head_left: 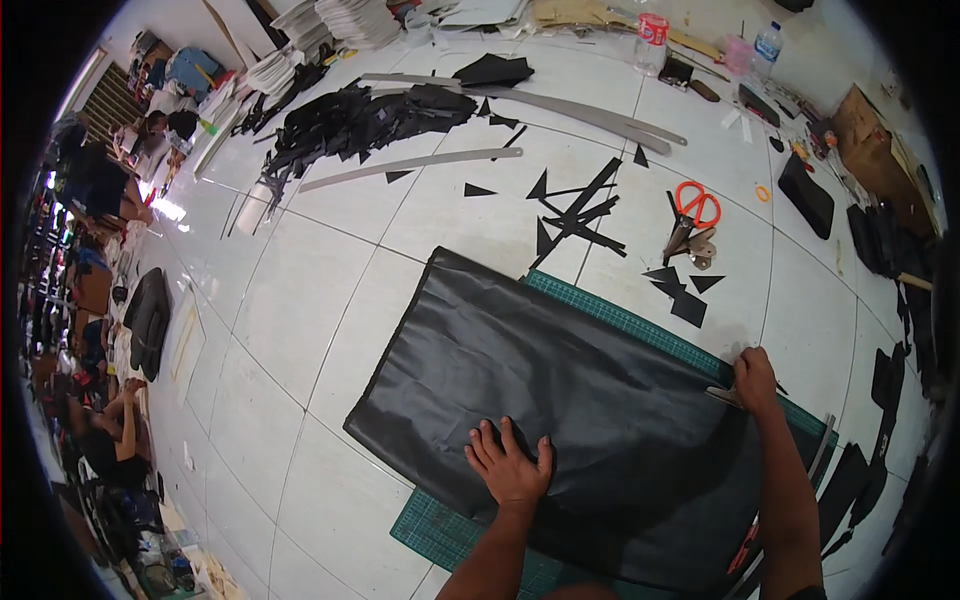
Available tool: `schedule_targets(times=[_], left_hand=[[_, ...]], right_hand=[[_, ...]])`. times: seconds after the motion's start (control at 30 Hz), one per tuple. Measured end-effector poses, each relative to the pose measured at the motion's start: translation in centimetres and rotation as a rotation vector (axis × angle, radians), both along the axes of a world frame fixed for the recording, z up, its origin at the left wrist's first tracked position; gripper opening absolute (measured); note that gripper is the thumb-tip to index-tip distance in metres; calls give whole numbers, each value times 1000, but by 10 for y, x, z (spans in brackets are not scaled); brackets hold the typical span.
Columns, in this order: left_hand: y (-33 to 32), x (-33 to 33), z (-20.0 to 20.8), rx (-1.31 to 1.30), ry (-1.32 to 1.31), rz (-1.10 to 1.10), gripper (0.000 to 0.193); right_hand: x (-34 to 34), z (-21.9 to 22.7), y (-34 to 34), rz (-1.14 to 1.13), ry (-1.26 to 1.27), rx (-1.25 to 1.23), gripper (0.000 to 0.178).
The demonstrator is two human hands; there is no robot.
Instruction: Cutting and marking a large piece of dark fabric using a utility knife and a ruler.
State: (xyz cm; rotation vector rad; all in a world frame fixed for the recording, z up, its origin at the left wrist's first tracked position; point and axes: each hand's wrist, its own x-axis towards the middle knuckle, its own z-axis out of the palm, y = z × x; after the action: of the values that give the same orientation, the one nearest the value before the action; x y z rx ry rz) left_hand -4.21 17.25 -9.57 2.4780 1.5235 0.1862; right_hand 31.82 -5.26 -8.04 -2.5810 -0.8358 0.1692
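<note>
A large black fabric sheet (450,350) lies over a green cutting mat (620,312) on the tiled floor. My left hand (510,465) rests flat on the sheet with its fingers spread. At the sheet's right far edge, my right hand (756,380) is closed, and a small metal piece (722,396) sticks out beside its fingers. What exactly it grips is hidden. A metal ruler (822,447) lies along the mat's right end. Near my right forearm is an orange-handled tool (744,546), partly covered by shadow.
Orange-handled scissors (697,210) and black offcuts (580,220) lie beyond the mat. Farther off are a heap of black scraps (360,125), long metal rulers (570,112) and bottles (652,45). Black pieces (850,480) line the right side. Other people (115,430) sit at the left.
</note>
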Motion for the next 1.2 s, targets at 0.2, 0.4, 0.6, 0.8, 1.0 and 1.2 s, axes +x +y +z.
schedule_targets(times=[0.2, 0.4, 0.6, 0.8, 1.0, 1.2], left_hand=[[0, 2, 0, -35, 7, -4, 76], [1, -2, -2, -5, -2, -7, 76], [-1, 3, 0, -31, 7, -17, 75], [-1, -3, -4, 22, -16, -16, 74], [-1, -1, -7, 52, -2, -34, 74], [-5, -4, -9, 46, -10, -39, 74]], right_hand=[[7, 13, -10, 37, 163, -58, 23], [0, 7, 7, -76, 38, -185, 34], [-15, -12, 90, -62, -88, -167, 35], [-51, -4, 276, 112, -45, -179, 34], [-80, 7, 418, 255, -15, -171, 40], [-102, 17, 495, 147, 144, -162, 47]])
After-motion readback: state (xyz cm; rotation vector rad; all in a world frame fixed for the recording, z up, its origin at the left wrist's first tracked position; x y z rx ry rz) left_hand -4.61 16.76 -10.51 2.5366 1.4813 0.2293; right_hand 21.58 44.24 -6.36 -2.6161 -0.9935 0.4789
